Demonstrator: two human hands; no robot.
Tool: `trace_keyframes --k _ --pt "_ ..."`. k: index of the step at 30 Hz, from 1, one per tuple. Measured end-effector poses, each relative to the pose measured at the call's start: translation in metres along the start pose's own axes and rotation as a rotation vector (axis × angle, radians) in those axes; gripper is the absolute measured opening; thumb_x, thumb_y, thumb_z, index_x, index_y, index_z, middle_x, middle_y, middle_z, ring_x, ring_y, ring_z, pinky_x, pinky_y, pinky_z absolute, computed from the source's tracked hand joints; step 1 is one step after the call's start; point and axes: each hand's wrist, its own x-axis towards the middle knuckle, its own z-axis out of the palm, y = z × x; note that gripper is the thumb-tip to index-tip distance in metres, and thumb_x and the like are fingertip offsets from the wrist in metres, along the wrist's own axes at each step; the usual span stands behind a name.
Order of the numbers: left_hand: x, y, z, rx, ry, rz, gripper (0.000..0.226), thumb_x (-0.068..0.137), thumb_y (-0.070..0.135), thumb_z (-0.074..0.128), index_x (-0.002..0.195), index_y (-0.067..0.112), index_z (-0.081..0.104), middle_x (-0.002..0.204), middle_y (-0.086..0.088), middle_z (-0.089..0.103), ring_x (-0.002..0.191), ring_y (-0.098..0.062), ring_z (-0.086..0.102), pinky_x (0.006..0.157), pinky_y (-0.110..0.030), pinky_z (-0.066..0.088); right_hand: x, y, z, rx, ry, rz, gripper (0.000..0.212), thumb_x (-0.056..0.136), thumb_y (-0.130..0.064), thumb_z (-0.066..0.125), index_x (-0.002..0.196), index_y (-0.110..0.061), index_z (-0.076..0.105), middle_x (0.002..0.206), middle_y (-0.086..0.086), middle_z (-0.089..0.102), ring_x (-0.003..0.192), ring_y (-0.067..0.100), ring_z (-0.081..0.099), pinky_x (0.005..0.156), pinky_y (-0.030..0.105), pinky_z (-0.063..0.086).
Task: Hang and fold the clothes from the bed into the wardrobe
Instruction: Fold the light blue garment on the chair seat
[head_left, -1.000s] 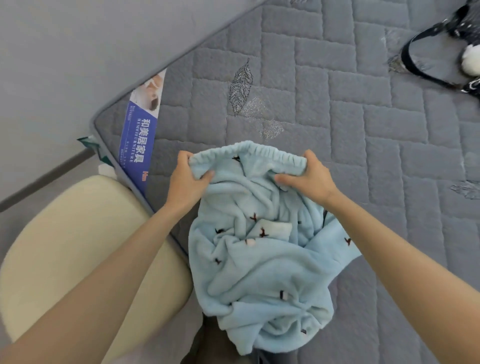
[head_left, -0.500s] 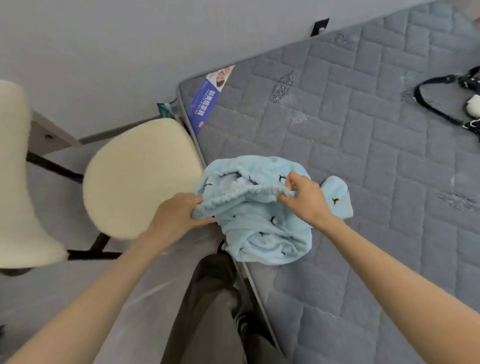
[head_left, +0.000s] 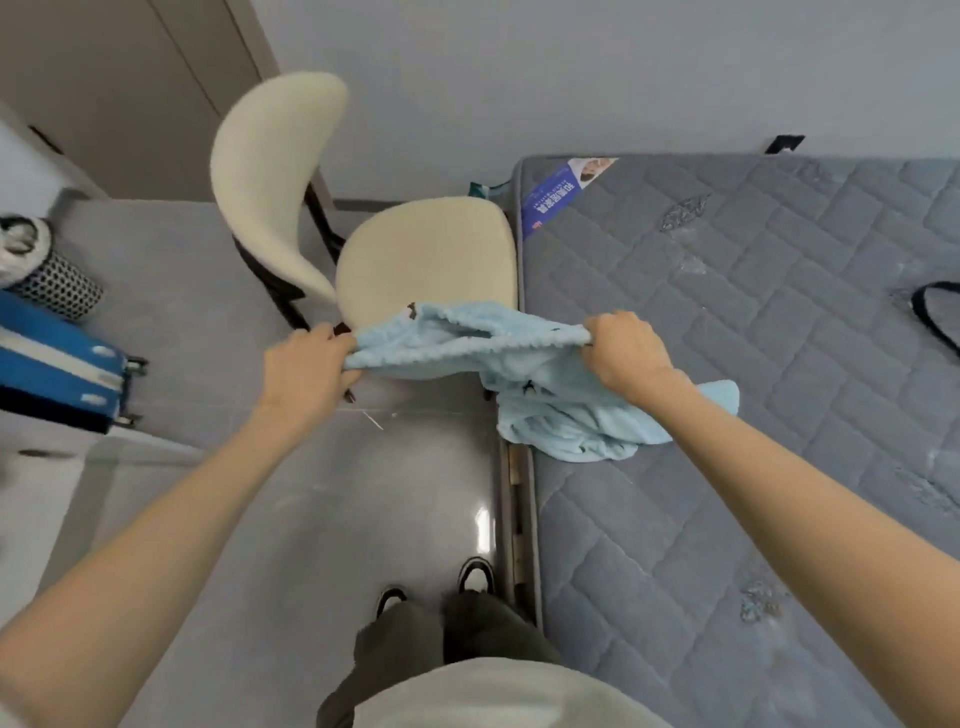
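Both grips are closed on the pale blue fleece garment at its gathered edge. Our left hand pinches the end nearer the chair, and our right hand curls its fingers round the end over the bed. Between the two grips the edge runs taut, its long axis straight from hand to hand, side to side in front of us. The rest of the cloth drops below the right grip and lies bunched on the bed's near edge; nothing trails under the left. We judge that the right hand bears the bulk, so both grips must rise together to lift the bunch clear before any fold.
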Motion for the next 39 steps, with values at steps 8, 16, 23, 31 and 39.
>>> trace_keyframes --k 8,16,23,31,39 --pt "-0.116 -0.111 -0.052 0.049 0.072 -0.281 0.020 0.090 0.021 0.057 0.098 0.007 0.068 0.093 -0.016 0.062 0.085 -0.037 0.060 0.062 -0.039 0.042 -0.020 -0.138 -0.037 0.033 0.090 -0.234 0.018 0.090 -0.014 0.045 0.089 -0.003 0.059 0.097 0.019 0.061 0.080 0.035 0.053 0.064 0.034 0.035" --pt "-0.260 -0.194 -0.068 0.172 -0.073 -0.578 0.041 0.097 0.044 0.042 0.106 0.014 0.068 0.111 -0.004 0.058 0.107 -0.026 0.051 0.074 -0.034 0.042 -0.074 -0.276 -0.046 0.180 0.218 -0.547 0.017 0.077 0.001 0.048 0.072 -0.007 0.062 0.080 0.017 0.057 0.074 0.036 0.053 0.055 0.030 0.027" --pt "-0.386 -0.249 -0.075 0.266 0.003 -0.845 0.055 0.096 0.053 0.039 0.119 0.007 0.058 0.117 -0.011 0.060 0.108 -0.031 0.052 0.084 -0.039 0.040 -0.110 -0.352 -0.052 -0.076 0.385 -0.675 0.016 0.079 -0.013 0.065 0.075 -0.004 0.052 0.069 0.008 0.050 0.068 0.032 0.050 0.055 0.033 0.033" --pt "-0.446 -0.271 -0.099 0.263 0.050 -1.022 0.028 0.103 0.020 0.039 0.119 0.000 0.051 0.116 -0.015 0.054 0.105 -0.035 0.052 0.074 -0.041 0.043 -0.150 -0.401 -0.038 -0.251 0.349 -0.951 0.034 0.088 -0.041 0.062 0.075 -0.011 0.055 0.080 0.008 0.061 0.086 0.031 0.059 0.058 0.032 0.036" --pt "-0.466 -0.288 -0.130 -0.450 0.730 -1.313 0.028 0.098 0.019 0.041 0.097 -0.007 0.050 0.105 -0.031 0.056 0.100 -0.046 0.052 0.082 -0.048 0.040 -0.180 -0.459 -0.064 0.933 -0.259 -0.642 0.016 0.080 -0.021 0.071 0.093 -0.014 0.066 0.087 0.000 0.067 0.081 0.016 0.062 0.061 0.025 0.046"
